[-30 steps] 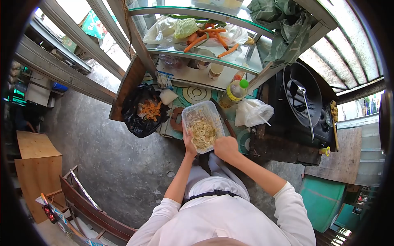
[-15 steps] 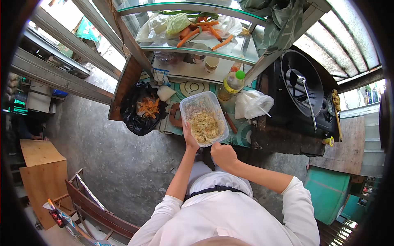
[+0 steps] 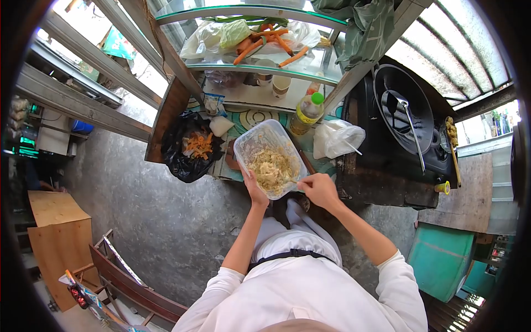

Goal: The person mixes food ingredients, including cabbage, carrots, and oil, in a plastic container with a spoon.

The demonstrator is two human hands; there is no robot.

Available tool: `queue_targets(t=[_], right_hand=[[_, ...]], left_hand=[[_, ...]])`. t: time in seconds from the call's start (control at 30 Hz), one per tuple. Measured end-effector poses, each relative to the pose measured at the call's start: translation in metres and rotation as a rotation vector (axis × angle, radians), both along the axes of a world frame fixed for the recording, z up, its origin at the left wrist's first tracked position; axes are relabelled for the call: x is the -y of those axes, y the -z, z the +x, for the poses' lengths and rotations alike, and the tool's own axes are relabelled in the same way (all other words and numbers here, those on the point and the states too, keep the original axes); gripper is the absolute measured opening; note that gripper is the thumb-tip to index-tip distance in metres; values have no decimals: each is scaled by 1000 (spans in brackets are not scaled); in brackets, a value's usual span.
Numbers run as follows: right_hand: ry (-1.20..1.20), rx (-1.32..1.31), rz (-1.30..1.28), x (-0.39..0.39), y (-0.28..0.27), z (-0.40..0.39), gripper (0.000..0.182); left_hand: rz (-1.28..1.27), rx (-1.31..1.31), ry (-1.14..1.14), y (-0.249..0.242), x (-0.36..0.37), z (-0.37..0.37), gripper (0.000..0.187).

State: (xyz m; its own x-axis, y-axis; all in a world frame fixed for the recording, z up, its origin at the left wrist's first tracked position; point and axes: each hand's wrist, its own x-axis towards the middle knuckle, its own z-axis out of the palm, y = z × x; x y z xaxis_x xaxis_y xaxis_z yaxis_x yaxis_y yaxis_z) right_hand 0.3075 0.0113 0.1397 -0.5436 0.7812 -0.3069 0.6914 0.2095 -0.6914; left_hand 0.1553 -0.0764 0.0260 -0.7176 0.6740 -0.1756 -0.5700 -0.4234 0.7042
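Note:
My left hand [image 3: 255, 190] is closed on the near left wall of a clear plastic container [image 3: 244, 137], which is tilted toward me. A pale, lumpy batter [image 3: 269, 169] with green and orange bits lies inside it. At the container's near right rim, my right hand [image 3: 321, 190] is shut on the handle of what looks like a spoon [image 3: 291, 181]; its head is buried in the batter. Close behind the container stands a green-capped oil bottle [image 3: 305, 116]. To its right sits a white plastic bag [image 3: 339, 139].
Left on the counter, a black bag [image 3: 178, 169] holds orange peelings [image 3: 198, 145]. Carrots [image 3: 265, 40] and cabbage [image 3: 235, 34] lie on the glass shelf above paper cups [image 3: 281, 86]. A black wok [image 3: 406, 135] with a ladle [image 3: 412, 124] stands right. A wooden bench [image 3: 130, 279] is behind left.
My right hand has moved right and slightly up, from below the container to its right corner, and the utensil now shows. The container has shifted slightly left and turned.

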Motion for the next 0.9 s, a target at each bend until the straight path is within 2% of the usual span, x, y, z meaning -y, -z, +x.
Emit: queue_targets(t=[0.07, 0.17, 0.27, 0.57, 0.67, 0.77, 0.9], right_hand=[[-21, -39, 177, -3, -19, 3, 14], [-97, -127, 426, -2, -29, 8, 12], [-187, -106, 494, 13, -27, 11, 17], [-202, -186, 475, 22, -28, 23, 32], [-171, -222, 477, 15, -31, 16, 31], [-233, -59, 524, 8, -48, -4, 27], [-249, -44, 471, 19, -73, -17, 19]], left_hand=[[34, 84, 26, 5, 5, -4, 64], [55, 166, 53, -1, 9, -6, 61], [75, 248, 42, -6, 9, -7, 57], [110, 237, 29, -17, 10, -6, 53], [31, 173, 27, -16, 10, -2, 60], [38, 224, 72, -16, 14, 1, 60], [70, 259, 82, -28, 17, 4, 61]])
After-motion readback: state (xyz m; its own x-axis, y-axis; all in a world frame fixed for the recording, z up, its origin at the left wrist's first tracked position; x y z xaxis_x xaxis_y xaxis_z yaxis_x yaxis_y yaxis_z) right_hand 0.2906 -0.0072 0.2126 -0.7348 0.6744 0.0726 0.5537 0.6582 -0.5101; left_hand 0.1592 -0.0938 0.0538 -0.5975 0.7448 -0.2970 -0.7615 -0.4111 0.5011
